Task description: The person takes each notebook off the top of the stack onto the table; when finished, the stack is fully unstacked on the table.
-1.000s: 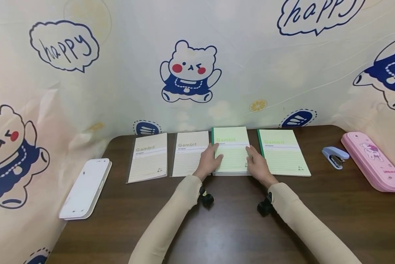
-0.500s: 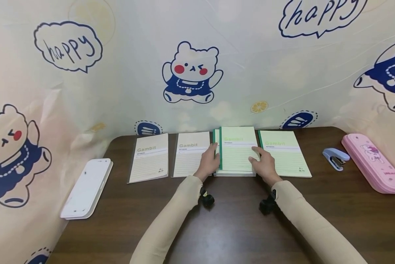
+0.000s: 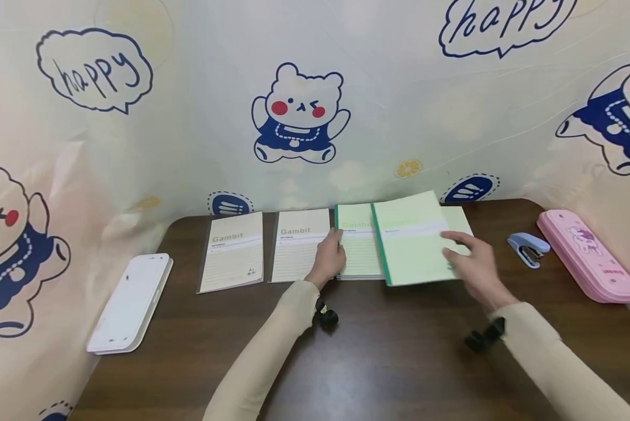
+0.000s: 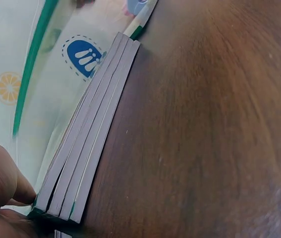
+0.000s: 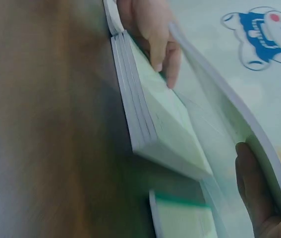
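Brown wood-grain worktop (image 3: 378,351) carries everything, backed by a printed bear curtain (image 3: 299,111). Taking the stack of green notebooks (image 3: 358,251) near the back edge as the landmark: a pink pencil case (image 3: 588,257) lies well to its right at the worktop's edge, a white case (image 3: 131,301) well to its left, and two beige notebooks (image 3: 265,248) lie side by side just left of it, the nearer one touching or nearly touching the stack. Another green notebook (image 3: 462,219) lies flat just right of the stack, mostly hidden. A small blue stapler (image 3: 526,248) sits between that one and the pencil case.

One lifted green notebook (image 3: 412,242) hangs tilted to the right of the stack, above the flat one. The right hand (image 3: 475,266) holds it, thumb curled under its near right edge and fingers over the cover, as the right wrist view shows. The left hand (image 3: 329,257) rests on the stack's left edge, fingers bent over the top cover and pressing it down; the left wrist view shows four notebooks under it.

Judging from this, the grip sits at one edge only, so the lifted notebook could sag, swing or slip out and land askew. If the left hand eases off, the stack could skew or fan out.
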Motion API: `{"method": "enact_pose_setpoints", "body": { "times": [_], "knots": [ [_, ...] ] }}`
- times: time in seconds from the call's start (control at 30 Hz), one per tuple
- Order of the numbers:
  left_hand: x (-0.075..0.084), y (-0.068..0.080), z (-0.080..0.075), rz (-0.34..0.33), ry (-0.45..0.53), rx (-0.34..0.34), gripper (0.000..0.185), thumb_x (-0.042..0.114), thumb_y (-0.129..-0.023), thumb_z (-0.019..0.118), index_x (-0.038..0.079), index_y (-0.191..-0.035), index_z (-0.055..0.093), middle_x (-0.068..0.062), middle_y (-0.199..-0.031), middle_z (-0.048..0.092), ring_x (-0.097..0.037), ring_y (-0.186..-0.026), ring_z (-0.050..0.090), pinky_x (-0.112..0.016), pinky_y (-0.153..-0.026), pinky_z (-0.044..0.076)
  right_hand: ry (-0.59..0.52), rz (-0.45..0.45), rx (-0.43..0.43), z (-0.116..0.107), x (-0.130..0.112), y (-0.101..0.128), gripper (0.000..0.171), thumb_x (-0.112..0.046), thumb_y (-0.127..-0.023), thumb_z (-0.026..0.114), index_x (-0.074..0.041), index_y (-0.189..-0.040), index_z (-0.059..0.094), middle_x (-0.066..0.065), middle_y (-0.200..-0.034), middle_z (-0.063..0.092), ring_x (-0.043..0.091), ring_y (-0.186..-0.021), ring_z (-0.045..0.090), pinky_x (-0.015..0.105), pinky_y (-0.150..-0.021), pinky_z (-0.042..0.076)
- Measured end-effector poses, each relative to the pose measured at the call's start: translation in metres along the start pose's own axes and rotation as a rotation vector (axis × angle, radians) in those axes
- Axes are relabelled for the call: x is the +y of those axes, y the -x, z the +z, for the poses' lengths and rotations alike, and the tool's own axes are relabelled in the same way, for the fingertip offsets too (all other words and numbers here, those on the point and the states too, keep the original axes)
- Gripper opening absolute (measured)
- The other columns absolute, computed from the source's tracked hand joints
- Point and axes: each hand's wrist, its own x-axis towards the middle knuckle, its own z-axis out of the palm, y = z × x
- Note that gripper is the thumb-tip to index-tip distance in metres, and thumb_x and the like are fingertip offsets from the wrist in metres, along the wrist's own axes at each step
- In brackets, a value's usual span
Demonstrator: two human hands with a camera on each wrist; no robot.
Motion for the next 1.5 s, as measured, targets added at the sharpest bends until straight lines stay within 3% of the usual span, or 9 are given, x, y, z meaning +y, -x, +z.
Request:
{"method": "enact_pose_setpoints", "body": {
  "times": [0.17,0.4,0.53,0.63,0.77,0.9,1.0,1.3,1.5],
  "knots": [
    [0.001,-0.001,-0.004,-0.012,-0.01,0.002,0.048,-0.002,-0.098,0.037,-0.005,-0.146,0.036,-0.027,-0.155,0.025,-0.037,-0.144,0.027,-0.044,-0.116,0.03,0.072,0.078,0.058,-0.053,0.027,0.054,0.04,-0.02,-0.094,0.063,-0.007,-0.132,0.058,-0.011,-0.099,0.056,0.002,-0.057,0.053,0.023,-0.051,0.048],
    [0.002,-0.002,-0.011,0.021,-0.021,0.001,0.048,-0.002,-0.097,0.036,-0.007,-0.145,0.035,-0.03,-0.154,0.025,-0.039,-0.143,0.027,-0.046,-0.115,0.031,0.182,0.301,0.039,-0.09,0.076,0.13,0.054,-0.045,-0.092,0.061,-0.026,-0.141,0.051,-0.026,-0.138,0.042,-0.007,-0.131,0.032,0.001,-0.073,0.034],
    [-0.002,-0.003,-0.012,0.017,-0.02,0.011,0.048,-0.003,-0.098,0.036,-0.007,-0.145,0.035,-0.03,-0.154,0.025,-0.038,-0.144,0.025,-0.046,-0.116,0.03,0.177,0.401,-0.015,-0.087,0.087,0.147,0.06,-0.051,-0.092,0.059,-0.027,-0.145,0.045,-0.038,-0.127,0.039,0.025,-0.146,0.019,0.03,-0.105,0.04],
    [-0.005,-0.003,-0.011,0.005,-0.021,0.016,0.048,-0.002,-0.098,0.036,-0.006,-0.146,0.035,-0.028,-0.155,0.026,-0.037,-0.145,0.024,-0.045,-0.116,0.029,0.165,0.389,-0.027,-0.079,0.089,0.149,0.06,-0.05,-0.09,0.063,-0.025,-0.142,0.05,-0.042,-0.103,0.046,0.011,-0.129,0.048,0.038,-0.096,0.045],
    [-0.007,-0.002,-0.009,-0.001,-0.013,0.011,0.049,-0.002,-0.097,0.036,-0.005,-0.146,0.035,-0.027,-0.155,0.027,-0.036,-0.146,0.024,-0.044,-0.117,0.028,0.231,0.295,-0.032,-0.069,0.088,0.148,0.055,-0.041,-0.09,0.067,-0.017,-0.138,0.055,-0.011,-0.118,0.064,-0.024,-0.088,0.042,0.009,-0.063,0.041],
    [-0.007,-0.002,-0.007,0.009,-0.002,0.011,0.048,-0.002,-0.098,0.036,-0.006,-0.146,0.035,-0.029,-0.154,0.026,-0.038,-0.145,0.024,-0.046,-0.116,0.029,0.454,0.134,-0.065,-0.064,0.082,0.144,0.048,-0.025,-0.092,0.066,-0.003,-0.134,0.055,0.035,-0.134,0.051,0.015,-0.114,0.062,0.028,-0.079,0.05],
    [-0.006,-0.001,-0.007,0.016,-0.003,0.015,0.048,-0.002,-0.098,0.036,-0.006,-0.145,0.035,-0.029,-0.154,0.027,-0.038,-0.145,0.024,-0.046,-0.116,0.029,0.599,-0.002,-0.066,-0.062,0.079,0.142,0.043,-0.012,-0.088,0.067,-0.001,-0.129,0.059,0.036,-0.114,0.06,0.05,-0.102,0.057,0.047,-0.072,0.049],
    [-0.002,0.0,-0.005,0.019,-0.012,0.01,0.048,-0.003,-0.097,0.036,-0.007,-0.145,0.036,-0.028,-0.153,0.029,-0.038,-0.145,0.024,-0.045,-0.116,0.029,0.725,-0.425,0.098,-0.051,0.077,0.139,0.042,0.002,-0.06,0.083,0.001,-0.1,0.071,0.022,-0.08,0.053,0.034,-0.075,0.049,0.039,-0.06,0.034],
    [0.002,-0.001,-0.001,0.028,-0.017,-0.003,0.048,-0.003,-0.097,0.037,-0.006,-0.145,0.036,-0.029,-0.153,0.029,-0.038,-0.145,0.025,-0.045,-0.116,0.03,0.595,-0.458,0.012,-0.035,0.034,0.104,0.042,-0.006,-0.073,0.081,0.001,-0.112,0.067,0.025,-0.098,0.062,0.035,-0.08,0.062,0.041,-0.06,0.052]
  ]
}}
